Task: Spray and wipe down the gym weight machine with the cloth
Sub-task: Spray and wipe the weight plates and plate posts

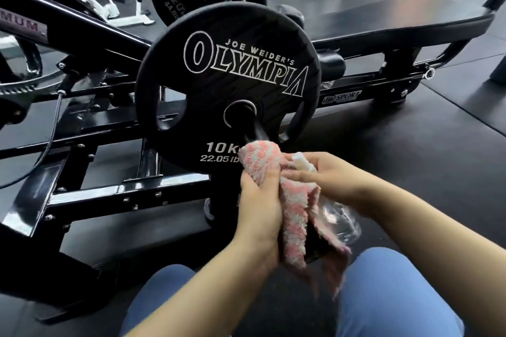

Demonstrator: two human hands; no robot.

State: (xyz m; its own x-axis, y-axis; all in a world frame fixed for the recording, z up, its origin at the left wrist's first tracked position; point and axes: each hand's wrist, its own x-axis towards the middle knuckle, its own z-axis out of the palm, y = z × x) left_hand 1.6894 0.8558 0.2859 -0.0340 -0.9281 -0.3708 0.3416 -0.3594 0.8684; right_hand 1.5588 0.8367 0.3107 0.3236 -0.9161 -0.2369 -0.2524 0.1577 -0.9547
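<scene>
Both hands just below the plate [228, 85]: left [257, 208] wrapped round the cloth [294, 216], right [332, 180] gripping the bottle [339, 223]; better to aim the nozzle at the plate, then wipe outward from the hub.

- Left hand [260, 200] raised upright, fingers curled round the cloth [293, 208].
- Right hand [325, 175] reaches across, gripping the spray bottle [339, 221], fingertips touching the cloth.
- Both forearms bare, converging above the knees.

Pink-and-white cloth [294, 208] hangs bunched before the black weight machine's [131, 189] plate; clear spray bottle [339, 220] just behind.
</scene>
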